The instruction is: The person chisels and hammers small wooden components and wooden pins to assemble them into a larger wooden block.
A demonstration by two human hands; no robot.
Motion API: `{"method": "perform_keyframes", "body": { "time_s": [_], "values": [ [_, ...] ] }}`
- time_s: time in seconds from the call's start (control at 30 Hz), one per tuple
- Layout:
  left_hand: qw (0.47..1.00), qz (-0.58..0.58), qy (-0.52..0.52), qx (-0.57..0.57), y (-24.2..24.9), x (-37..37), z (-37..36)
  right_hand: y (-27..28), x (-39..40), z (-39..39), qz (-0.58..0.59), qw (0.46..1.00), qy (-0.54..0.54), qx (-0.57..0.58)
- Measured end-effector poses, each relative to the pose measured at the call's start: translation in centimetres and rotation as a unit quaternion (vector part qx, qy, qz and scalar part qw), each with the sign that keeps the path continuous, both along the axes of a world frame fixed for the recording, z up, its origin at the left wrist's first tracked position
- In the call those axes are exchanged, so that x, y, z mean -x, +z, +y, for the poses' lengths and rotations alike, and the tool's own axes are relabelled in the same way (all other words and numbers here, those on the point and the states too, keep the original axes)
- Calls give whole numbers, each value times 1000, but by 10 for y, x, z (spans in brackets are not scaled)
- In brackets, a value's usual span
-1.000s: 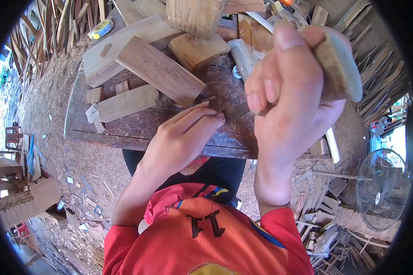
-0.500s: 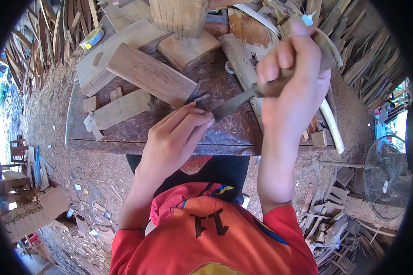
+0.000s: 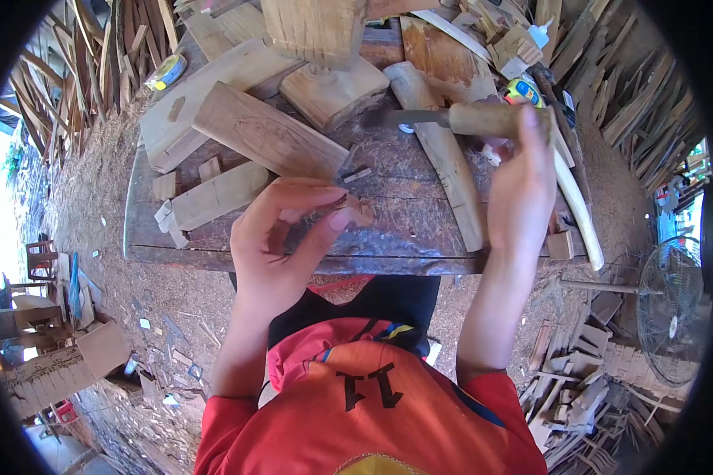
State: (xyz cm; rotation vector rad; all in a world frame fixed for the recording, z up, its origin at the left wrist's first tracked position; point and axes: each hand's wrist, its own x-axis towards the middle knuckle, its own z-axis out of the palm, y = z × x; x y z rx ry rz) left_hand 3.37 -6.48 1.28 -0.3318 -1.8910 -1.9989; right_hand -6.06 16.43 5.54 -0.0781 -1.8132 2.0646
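My left hand [image 3: 281, 237] is curled over the near part of a dark wooden workbench [image 3: 404, 241] and pinches a small brown wood piece [image 3: 358, 210] between thumb and fingertips. My right hand [image 3: 524, 178] grips a chisel [image 3: 451, 119] by its wooden handle. The chisel lies level above the bench with its metal blade pointing left. The blade tip is well apart from my left hand. A flat plank with a faint drawn outline [image 3: 269, 141] lies just beyond my left hand.
Wood blocks and offcuts crowd the bench's far half, with a thick log block [image 3: 317, 28] at the back and a long pale strip [image 3: 444, 158] beside my right hand. A yellow tape measure [image 3: 166, 71] lies far left. A floor fan [image 3: 673, 317] stands to the right among scrap piles.
My right hand has dropped away from the camera and swung the chisel level, taking its blade off the spot by my left fingers. My left hand has curled and lifted the small piece.
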Motion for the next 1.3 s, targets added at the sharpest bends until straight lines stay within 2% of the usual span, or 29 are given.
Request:
{"method": "perform_keyframes", "body": {
  "time_s": [0.03, 0.13, 0.2, 0.27, 0.3, 0.4, 0.47, 0.57, 0.7, 0.8, 0.83, 0.93, 0.97, 1.07, 1.3],
  "values": [
    [1000, 0, -15, -10, 1, -1, -2, -10, -6, 10, -69, 996, -25, -41],
    [996, -25, -42, -72, 7, -2, -2, -25, -10, 26, 0, 991, 5, -134],
    [993, -34, -60, -101, 7, 0, -1, -34, -11, 28, 32, 933, -130, -336],
    [990, -26, -82, -108, 5, 4, -1, -20, -26, 27, 22, 858, -177, -482],
    [989, -27, -99, -108, 6, 6, 0, -14, -29, 23, 106, 825, -180, -524],
    [983, -37, -141, -115, 12, 7, 2, 7, -43, 21, 173, 855, 131, -471],
    [977, -49, -161, -128, 16, 7, 5, 21, -50, -2, 228, 826, 206, -473],
    [975, -56, -177, -126, 20, 6, 6, 22, -53, -16, 220, 814, 279, -460],
    [965, -168, -158, -125, 30, -2, 3, 8, -47, -19, 246, 813, 309, -428],
    [956, -213, -171, -104, 31, -2, -1, 2, -54, -21, 206, 836, 311, -402],
    [953, -184, -195, -137, 28, -2, -1, 1, -54, -23, 224, 837, 306, -395],
    [958, -162, -209, -114, 21, 0, -3, -3, -56, -23, 222, 843, 303, -386],
    [955, -155, -203, -149, 17, 0, 0, -5, -57, -24, 214, 851, 296, -378],
    [969, -105, -178, -136, 10, 1, 3, -10, -60, -29, 188, 872, 277, -358],
    [979, -84, -121, -141, 8, 2, -1, -12, -57, -25, 170, 901, 233, -325]
  ]
}}
